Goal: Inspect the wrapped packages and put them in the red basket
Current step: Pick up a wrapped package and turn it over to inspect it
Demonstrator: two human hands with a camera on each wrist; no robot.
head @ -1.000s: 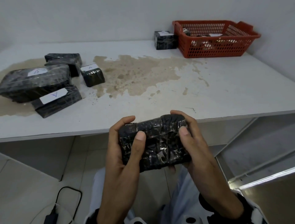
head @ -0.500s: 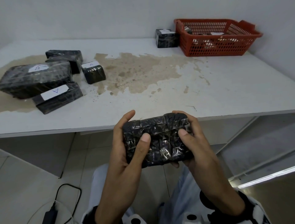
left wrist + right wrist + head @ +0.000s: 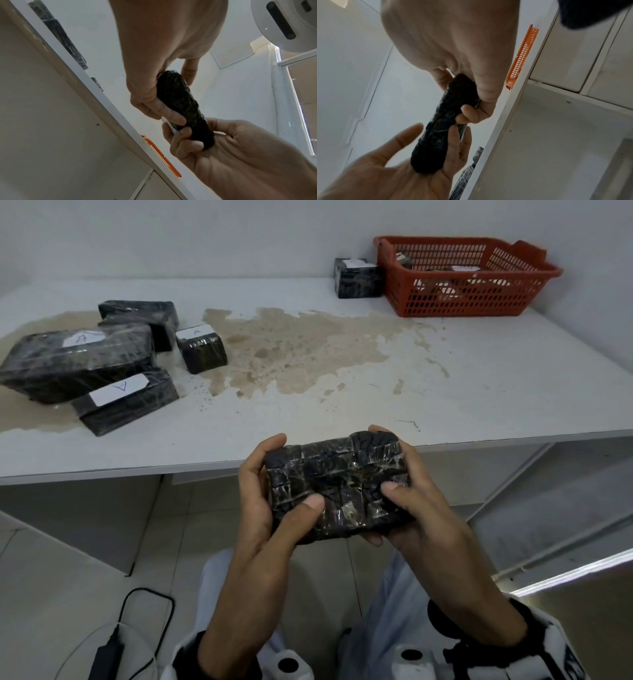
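Note:
A black wrapped package (image 3: pixel 339 487) is held in the air in front of the table edge (image 3: pixel 137 470), at lap height. My left hand (image 3: pixel 270 508) grips its left end, thumb on the upper face. My right hand (image 3: pixel 411 498) grips its right end the same way. In the left wrist view the package (image 3: pixel 185 105) appears edge-on, with fingers of both hands curled under it. The right wrist view gives the same edge-on package (image 3: pixel 441 121). The red basket (image 3: pixel 462 299) stands at the table's far right with packages inside.
Several black wrapped packages (image 3: pixel 75 357) with white labels lie at the table's left. One more package (image 3: pixel 356 282) stands beside the basket. A large brown stain (image 3: pixel 291 350) covers the middle. A cable and adapter (image 3: pixel 106 655) lie on the floor.
Both hands keep hold of the package and have shifted it slightly up and right, toward the table edge. Nothing on the table has moved.

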